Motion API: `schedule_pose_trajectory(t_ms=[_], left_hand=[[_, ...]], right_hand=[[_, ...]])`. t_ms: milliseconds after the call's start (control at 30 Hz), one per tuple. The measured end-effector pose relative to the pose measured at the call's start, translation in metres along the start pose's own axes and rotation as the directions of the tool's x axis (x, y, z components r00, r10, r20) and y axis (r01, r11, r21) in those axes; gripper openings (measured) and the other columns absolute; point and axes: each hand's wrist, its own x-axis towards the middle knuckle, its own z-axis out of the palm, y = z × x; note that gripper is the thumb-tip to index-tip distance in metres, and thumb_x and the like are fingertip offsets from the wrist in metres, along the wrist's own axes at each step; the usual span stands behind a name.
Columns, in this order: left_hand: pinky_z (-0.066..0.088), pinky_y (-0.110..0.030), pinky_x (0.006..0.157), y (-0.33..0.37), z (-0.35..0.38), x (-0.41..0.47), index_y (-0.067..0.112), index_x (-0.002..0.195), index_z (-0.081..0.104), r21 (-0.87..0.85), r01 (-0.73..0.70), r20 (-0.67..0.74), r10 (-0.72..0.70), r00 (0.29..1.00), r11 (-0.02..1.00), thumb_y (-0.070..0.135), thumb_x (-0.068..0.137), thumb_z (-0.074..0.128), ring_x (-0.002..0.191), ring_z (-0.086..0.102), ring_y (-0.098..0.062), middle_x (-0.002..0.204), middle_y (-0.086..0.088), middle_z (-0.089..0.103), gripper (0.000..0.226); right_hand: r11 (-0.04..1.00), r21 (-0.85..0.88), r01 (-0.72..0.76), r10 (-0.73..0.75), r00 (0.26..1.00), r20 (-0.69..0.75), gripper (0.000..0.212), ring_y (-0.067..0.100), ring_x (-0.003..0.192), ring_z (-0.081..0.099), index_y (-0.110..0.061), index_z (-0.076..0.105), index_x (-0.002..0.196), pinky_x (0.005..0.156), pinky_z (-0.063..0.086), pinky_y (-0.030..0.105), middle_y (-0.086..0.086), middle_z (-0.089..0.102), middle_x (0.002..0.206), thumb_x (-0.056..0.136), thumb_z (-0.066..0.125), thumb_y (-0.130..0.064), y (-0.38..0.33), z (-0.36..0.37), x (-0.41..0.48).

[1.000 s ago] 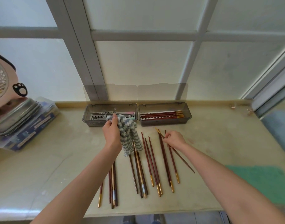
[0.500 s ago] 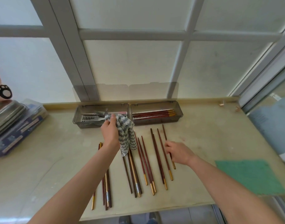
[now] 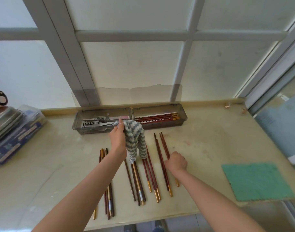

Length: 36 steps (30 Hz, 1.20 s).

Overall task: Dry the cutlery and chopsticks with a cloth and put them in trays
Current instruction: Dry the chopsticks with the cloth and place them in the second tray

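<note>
My left hand (image 3: pixel 117 139) holds up a grey and white zigzag cloth (image 3: pixel 135 139), which hangs over the middle of the counter. Several dark red chopsticks with gold ends (image 3: pixel 150 174) lie in rows on the counter below it. My right hand (image 3: pixel 176 162) rests on the rightmost pair of chopsticks (image 3: pixel 163 143), fingers curled down around them. At the back stand two grey trays: the left tray (image 3: pixel 78 122) holds forks and other cutlery, the right tray (image 3: pixel 182 115) holds several chopsticks.
A green mat (image 3: pixel 257 180) lies at the right edge of the counter. Stacked metal trays on a clear box (image 3: pixel 14 129) sit at the left. A window frame rises right behind the trays. The counter's front edge runs near my forearms.
My right hand moved from the chopsticks' far tips back to their middle and now curls over the rightmost pair. The left hand kept holding the cloth.
</note>
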Motion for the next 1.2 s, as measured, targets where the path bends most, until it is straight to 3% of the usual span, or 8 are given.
schedule_pose_trajectory(t_ms=[167, 267, 400, 533, 733, 833, 1000, 1200], left_hand=[[0.043, -0.039, 0.088, 0.004, -0.008, -0.001, 0.005, 0.119, 0.054, -0.059, 0.111, 0.114, -0.104, 0.988, 0.992, 0.032, 0.100, 0.035, 0.102, 0.058, -0.025, 0.113, -0.011, 0.062, 0.038], [0.042, -0.041, 0.088, 0.009, -0.016, 0.002, 0.001, 0.127, 0.049, -0.145, 0.145, 0.136, -0.125, 0.983, 0.979, 0.028, 0.102, 0.031, 0.109, 0.055, -0.028, 0.123, -0.016, 0.058, 0.041], [0.041, -0.043, 0.095, 0.007, -0.028, 0.011, 0.002, 0.134, 0.044, -0.256, 0.162, 0.166, -0.122, 0.979, 0.953, 0.024, 0.102, 0.029, 0.119, 0.052, -0.030, 0.129, -0.017, 0.055, 0.042], [0.046, -0.036, 0.080, 0.002, -0.031, 0.012, 0.006, 0.118, 0.052, -0.283, 0.149, 0.227, -0.085, 0.970, 0.947, 0.021, 0.100, 0.026, 0.098, 0.058, -0.024, 0.107, -0.012, 0.063, 0.035], [0.038, -0.028, 0.061, 0.003, -0.027, 0.009, 0.011, 0.081, 0.052, -0.273, 0.061, 0.212, -0.002, 0.977, 0.960, 0.008, 0.092, 0.025, 0.058, 0.050, -0.013, 0.058, 0.002, 0.061, 0.029], [0.043, -0.029, 0.070, 0.003, -0.032, 0.008, 0.007, 0.098, 0.057, -0.250, 0.011, 0.236, 0.050, 0.970, 0.968, 0.002, 0.091, 0.026, 0.069, 0.057, -0.014, 0.079, -0.004, 0.065, 0.032], [0.046, -0.031, 0.081, 0.003, -0.042, 0.006, 0.001, 0.119, 0.048, -0.228, -0.010, 0.327, 0.087, 0.941, 0.974, -0.011, 0.087, 0.028, 0.094, 0.057, -0.023, 0.104, -0.013, 0.060, 0.040], [0.050, -0.033, 0.085, -0.001, -0.038, 0.005, 0.001, 0.115, 0.053, -0.042, -0.102, 0.283, 0.110, 0.953, 0.994, -0.002, 0.093, 0.044, 0.100, 0.061, -0.026, 0.106, -0.014, 0.064, 0.024]], right_hand=[[0.987, 0.145, -0.067, 0.066, 0.998, 0.012, 0.029, 0.027, 0.103, 0.062, -0.005, 0.048, 0.122, 0.076, 0.047, 0.029, 0.011, 0.063, 0.116, 0.096, 0.046, -0.019, -0.007, 0.000, 0.007], [0.947, 0.311, 0.080, -0.076, 0.997, -0.024, 0.018, 0.028, 0.091, 0.064, -0.007, 0.043, 0.115, 0.067, 0.049, 0.034, 0.013, 0.064, 0.105, 0.099, 0.038, -0.014, -0.008, -0.005, 0.005], [0.708, 0.686, 0.165, -0.186, 0.982, -0.045, 0.006, 0.020, 0.062, 0.058, -0.011, 0.041, 0.102, 0.058, 0.057, 0.037, 0.008, 0.056, 0.081, 0.100, 0.036, -0.010, -0.024, -0.011, -0.011], [0.393, 0.908, 0.147, -0.316, 0.949, -0.017, 0.010, 0.011, 0.056, 0.052, -0.015, 0.046, 0.101, 0.054, 0.049, 0.024, 0.004, 0.051, 0.073, 0.100, 0.038, -0.009, -0.062, -0.031, -0.036], [0.350, 0.917, 0.193, -0.476, 0.880, -0.003, 0.015, -0.002, 0.052, 0.046, -0.011, 0.052, 0.107, 0.048, 0.036, 0.013, -0.003, 0.053, 0.076, 0.102, 0.038, -0.013, -0.101, -0.045, -0.049], [0.353, 0.926, 0.135, -0.498, 0.865, 0.064, 0.020, -0.005, 0.058, 0.053, -0.008, 0.052, 0.113, 0.050, 0.040, 0.011, -0.003, 0.055, 0.083, 0.103, 0.036, -0.012, -0.107, -0.047, -0.051], [0.234, 0.972, -0.026, -0.641, 0.748, 0.174, 0.018, 0.000, 0.036, 0.038, -0.009, 0.051, 0.100, 0.036, 0.027, 0.013, -0.007, 0.047, 0.054, 0.103, 0.033, -0.008, -0.111, -0.062, -0.057], [0.214, 0.966, -0.144, -0.644, 0.723, 0.250, 0.021, 0.007, 0.038, 0.031, -0.010, 0.051, 0.088, 0.035, 0.021, 0.017, 0.001, 0.039, 0.055, 0.102, 0.036, -0.016, -0.115, -0.060, -0.056]])
